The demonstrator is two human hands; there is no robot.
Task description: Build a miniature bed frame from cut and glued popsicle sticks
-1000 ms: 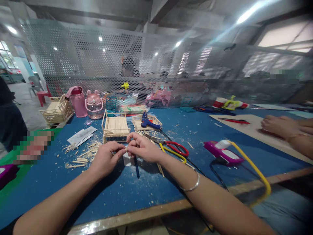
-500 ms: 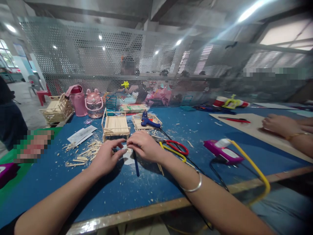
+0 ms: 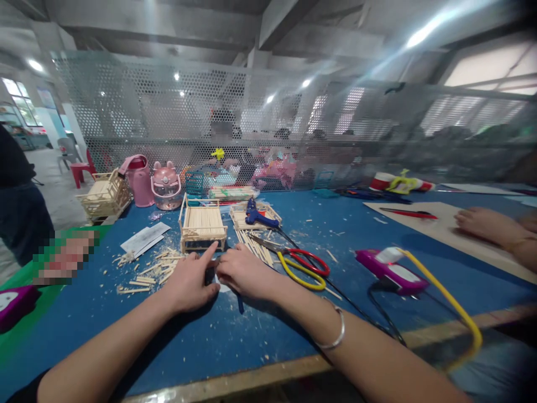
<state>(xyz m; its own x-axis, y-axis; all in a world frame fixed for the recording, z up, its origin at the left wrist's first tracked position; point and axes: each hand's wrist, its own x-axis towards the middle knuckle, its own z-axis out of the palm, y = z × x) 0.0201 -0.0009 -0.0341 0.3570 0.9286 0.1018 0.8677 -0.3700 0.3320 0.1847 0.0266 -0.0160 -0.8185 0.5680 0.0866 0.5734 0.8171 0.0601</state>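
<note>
My left hand and my right hand lie close together on the blue table, fingers curled round a small dark thing I cannot make out. My left forefinger points toward a little bed frame of wooden sticks just beyond. A dark blue pen pokes out beneath my right hand. Loose sticks lie beside my right hand.
Red and yellow scissors, a blue glue gun, stick scraps, a magenta device with a yellow cable, pink bottles and a stick basket are around. Another person's hand rests on cardboard at right.
Both hands have come down from a raised pinch to the tabletop. The view has shifted slightly.
</note>
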